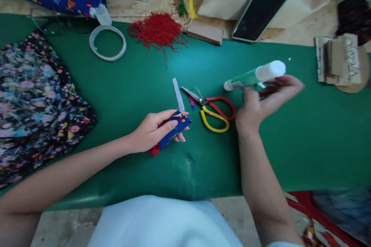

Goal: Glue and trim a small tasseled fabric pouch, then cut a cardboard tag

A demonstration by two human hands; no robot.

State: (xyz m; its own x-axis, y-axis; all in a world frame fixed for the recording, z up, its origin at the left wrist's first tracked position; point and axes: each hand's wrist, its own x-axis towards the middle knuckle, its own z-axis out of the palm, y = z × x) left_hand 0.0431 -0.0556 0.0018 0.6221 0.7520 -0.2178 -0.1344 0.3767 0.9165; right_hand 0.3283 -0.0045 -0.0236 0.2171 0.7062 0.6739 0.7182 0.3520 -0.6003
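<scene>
While the left hand [153,129] was closed on a blue piece [175,129], thumb on top and fingertips showing past its far edge, a red tuft [154,150] stuck out at the piece's lower end. The piece was held above the near part of the green desk [174,177], left of the scissors [201,101].

The right hand [255,108] was at the glue stick [246,79], its fingers partly curled and blurred; whether it gripped the stick could not be told. The stick's white cap pointed to the right.

A pale strip [177,94] ran up from the left hand's fingertips. The scissors lay between the hands, blades apart and pointing up and left, with a small pink and blue scrap [191,102] just beside them.

Farther back were a tape roll [123,46], a heap of red yarn [158,31] and a flat block [204,32]. Floral cloth [34,100] covered the left side, and card pieces [337,61] sat at the far right.
</scene>
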